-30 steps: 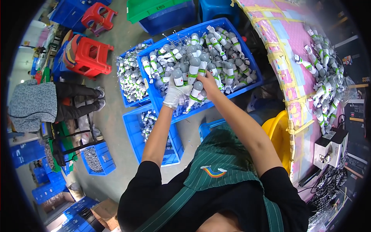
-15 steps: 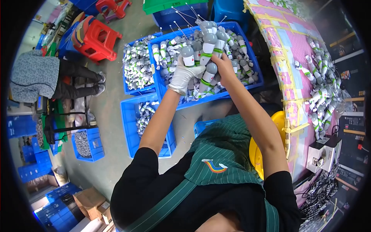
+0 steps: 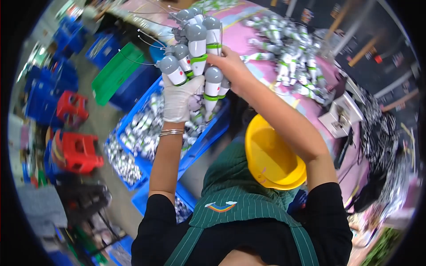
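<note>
A bunch of bottle-shaped pieces is lifted over a blue crate. Each has a grey domed top, a white body and a green band, and thin pale wires stick out of the bunch at the left. My left hand, in a white glove, is closed around the lower left of the bunch. From the right, my bare right hand grips the same bunch, its fingertips hidden behind the pieces. One grey-topped piece hangs tilted below the right hand.
Below the bunch, a blue crate holds many similar pieces. On the pink-covered table lies a heap of pieces. A yellow tub stands by my right forearm. Red stools and a green-lidded bin are at the left.
My view and body have turned right toward the pink table. Both hands still hold the bunch, now raised clear of the crate's contents. The yellow tub has come fully into view.
</note>
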{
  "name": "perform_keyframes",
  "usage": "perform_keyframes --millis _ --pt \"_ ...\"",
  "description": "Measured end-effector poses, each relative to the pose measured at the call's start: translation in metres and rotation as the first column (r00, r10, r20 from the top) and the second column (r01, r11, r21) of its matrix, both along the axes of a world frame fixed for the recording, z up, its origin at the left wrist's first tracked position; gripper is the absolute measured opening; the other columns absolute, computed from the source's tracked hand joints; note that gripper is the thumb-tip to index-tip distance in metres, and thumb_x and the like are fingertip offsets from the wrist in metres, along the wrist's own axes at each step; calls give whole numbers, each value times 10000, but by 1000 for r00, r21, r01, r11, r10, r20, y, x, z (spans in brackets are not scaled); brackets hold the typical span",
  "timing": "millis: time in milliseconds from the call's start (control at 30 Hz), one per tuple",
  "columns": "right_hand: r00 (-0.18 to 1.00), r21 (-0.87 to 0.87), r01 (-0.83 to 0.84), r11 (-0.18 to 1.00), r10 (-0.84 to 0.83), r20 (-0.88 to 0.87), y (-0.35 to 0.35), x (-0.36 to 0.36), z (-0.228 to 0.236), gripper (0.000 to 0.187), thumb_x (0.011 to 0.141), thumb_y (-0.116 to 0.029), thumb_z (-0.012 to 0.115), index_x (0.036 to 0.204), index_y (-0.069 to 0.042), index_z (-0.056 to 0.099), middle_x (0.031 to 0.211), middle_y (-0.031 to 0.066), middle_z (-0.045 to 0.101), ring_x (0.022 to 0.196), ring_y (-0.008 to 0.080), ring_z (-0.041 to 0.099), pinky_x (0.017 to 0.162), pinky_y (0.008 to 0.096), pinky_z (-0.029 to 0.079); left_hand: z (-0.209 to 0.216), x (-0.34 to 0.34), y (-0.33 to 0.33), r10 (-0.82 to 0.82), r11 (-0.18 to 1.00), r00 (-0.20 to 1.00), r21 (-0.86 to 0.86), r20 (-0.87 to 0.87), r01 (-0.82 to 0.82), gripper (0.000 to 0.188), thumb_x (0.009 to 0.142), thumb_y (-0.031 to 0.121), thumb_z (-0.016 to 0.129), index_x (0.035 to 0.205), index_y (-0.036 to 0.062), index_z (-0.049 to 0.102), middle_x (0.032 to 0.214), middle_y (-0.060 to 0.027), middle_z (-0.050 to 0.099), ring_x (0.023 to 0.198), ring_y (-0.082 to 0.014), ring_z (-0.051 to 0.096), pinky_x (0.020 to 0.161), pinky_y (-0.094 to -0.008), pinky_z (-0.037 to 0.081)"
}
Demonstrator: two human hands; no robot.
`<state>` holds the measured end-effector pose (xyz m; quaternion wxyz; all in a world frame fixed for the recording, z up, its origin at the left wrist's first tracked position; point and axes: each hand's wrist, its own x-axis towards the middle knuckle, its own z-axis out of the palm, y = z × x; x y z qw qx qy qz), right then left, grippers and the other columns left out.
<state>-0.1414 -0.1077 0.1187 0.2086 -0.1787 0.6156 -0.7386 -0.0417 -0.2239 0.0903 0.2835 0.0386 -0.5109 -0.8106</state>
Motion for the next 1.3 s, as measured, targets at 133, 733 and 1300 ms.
perform_keyframes --millis 133,733,1300 --pt "972 105 218 970 -207 -106 99 -47 40 474 772 -210 725 1187 -10 612 1027 122 690 866 193 674 774 348 548 13 -80 84 -259 959 959 83 -117 269 704 695 -89 768 1274 107 418 1116 -57 590 977 -198 633 816 -367 573" --pt "186 100 972 213 -439 -879 282 -169 23 476 888 -511 620 1054 -80 733 1050 197 687 1021 371 632 892 456 489 -12 -218 312 -462 814 828 522 319 253 418 835 587 689 827 193 549 661 24 495 589 -157 484 613 -350 407" --pt "358 465 843 -270 -365 -860 455 108 -82 384 836 -396 707 1035 -69 676 936 130 677 866 311 677 711 417 529 -91 -78 218 -553 713 757 -273 347 646 389 840 65 707 1167 -77 550 1112 -123 614 1047 -216 620 885 -341 537"
